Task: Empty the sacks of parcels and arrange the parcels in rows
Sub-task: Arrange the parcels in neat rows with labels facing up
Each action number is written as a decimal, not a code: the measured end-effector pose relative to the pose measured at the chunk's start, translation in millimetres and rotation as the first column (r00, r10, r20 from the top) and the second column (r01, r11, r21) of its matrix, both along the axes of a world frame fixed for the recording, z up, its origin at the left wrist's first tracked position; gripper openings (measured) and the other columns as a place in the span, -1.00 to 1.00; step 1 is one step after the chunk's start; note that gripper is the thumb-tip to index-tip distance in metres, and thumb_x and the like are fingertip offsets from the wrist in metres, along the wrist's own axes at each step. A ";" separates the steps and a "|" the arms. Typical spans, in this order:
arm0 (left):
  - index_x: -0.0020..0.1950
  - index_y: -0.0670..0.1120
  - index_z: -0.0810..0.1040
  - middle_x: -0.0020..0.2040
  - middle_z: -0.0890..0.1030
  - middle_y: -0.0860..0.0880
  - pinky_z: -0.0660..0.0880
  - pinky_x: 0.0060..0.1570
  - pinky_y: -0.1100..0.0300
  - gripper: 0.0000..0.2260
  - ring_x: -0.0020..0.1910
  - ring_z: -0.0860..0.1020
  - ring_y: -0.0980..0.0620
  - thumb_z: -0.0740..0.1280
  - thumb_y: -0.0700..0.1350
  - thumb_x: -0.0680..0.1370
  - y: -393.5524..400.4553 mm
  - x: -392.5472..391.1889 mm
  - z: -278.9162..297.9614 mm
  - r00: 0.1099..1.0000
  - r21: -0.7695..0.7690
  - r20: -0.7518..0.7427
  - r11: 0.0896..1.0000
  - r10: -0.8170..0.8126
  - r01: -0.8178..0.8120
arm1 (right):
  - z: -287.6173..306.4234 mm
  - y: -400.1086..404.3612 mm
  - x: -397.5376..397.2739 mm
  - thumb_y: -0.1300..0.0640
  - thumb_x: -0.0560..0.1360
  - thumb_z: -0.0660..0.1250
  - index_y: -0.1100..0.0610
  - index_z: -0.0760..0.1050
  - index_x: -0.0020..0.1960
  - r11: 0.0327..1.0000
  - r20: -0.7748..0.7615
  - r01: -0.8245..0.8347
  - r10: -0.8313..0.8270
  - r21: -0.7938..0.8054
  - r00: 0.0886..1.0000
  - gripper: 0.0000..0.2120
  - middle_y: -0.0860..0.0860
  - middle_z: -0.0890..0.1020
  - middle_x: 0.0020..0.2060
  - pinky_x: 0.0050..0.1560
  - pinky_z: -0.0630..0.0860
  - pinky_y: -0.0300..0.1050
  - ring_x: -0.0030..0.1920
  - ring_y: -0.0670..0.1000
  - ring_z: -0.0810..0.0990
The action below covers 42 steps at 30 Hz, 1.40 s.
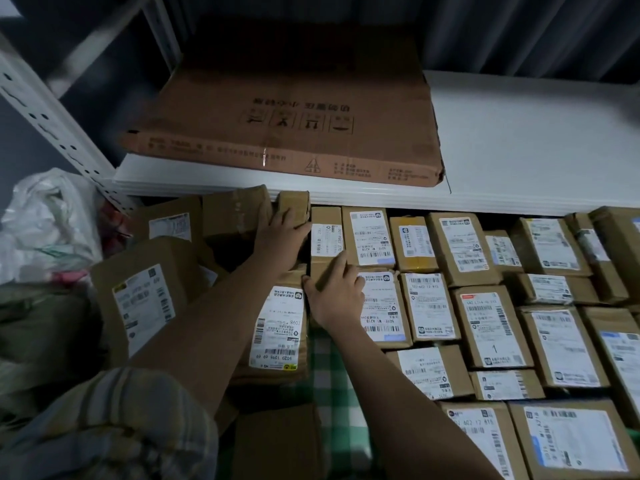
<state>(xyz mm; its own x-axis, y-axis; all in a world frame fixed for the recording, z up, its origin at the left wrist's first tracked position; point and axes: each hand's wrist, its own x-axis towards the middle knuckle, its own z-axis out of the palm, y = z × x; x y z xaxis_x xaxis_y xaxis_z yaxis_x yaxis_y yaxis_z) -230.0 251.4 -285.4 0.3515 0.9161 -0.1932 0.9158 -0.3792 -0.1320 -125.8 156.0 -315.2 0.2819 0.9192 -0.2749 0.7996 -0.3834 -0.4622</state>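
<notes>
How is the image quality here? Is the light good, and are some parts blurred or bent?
Head view: light is dim and bluish, the top and far left nearly black; the white shelf is brightest, without harsh glare. Labels on the parcels in the middle are fairly sharp, but the plastic bag and sleeve at the edges are smeared. The wide lens bows the shelf edge and upright.
</notes>
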 end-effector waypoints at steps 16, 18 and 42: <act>0.58 0.06 -0.04 0.57 0.08 -0.15 -0.28 0.43 -0.22 -0.30 0.55 0.02 -0.13 0.29 0.07 0.56 -10.0 -11.0 -7.2 1.000 -0.009 -0.004 1.000 0.014 -0.014 | -3.8 18.0 14.6 -0.04 0.62 0.11 -0.01 -0.26 0.59 0.904 0.133 -0.331 0.375 -0.270 0.917 -0.29 0.07 -0.30 0.55 0.44 -0.32 0.30 0.52 0.20 -0.37; 0.58 0.03 0.00 0.55 0.14 -0.12 -0.28 0.43 -0.22 -0.33 0.54 0.08 -0.11 0.28 0.04 0.57 -15.0 -11.1 -0.8 0.999 -0.021 0.026 0.999 0.029 -0.028 | 4.8 12.9 11.0 0.01 0.61 0.13 -0.02 -0.17 0.59 0.925 0.090 -0.358 0.370 -0.126 0.925 -0.32 0.04 -0.22 0.57 0.46 -0.27 0.27 0.54 0.17 -0.30; 0.57 -0.08 0.02 0.57 -0.07 -0.14 0.17 0.45 -0.09 -0.39 0.54 -0.02 -0.18 0.20 -0.07 0.58 -167.5 -35.4 -6.3 0.753 -0.513 0.355 0.788 0.555 -0.340 | -10.1 -88.0 -31.9 0.01 0.52 0.40 0.10 -0.11 0.59 0.938 -0.770 -0.023 -0.269 -0.345 0.579 -0.13 0.16 0.38 0.44 0.31 0.43 0.07 0.36 0.16 0.44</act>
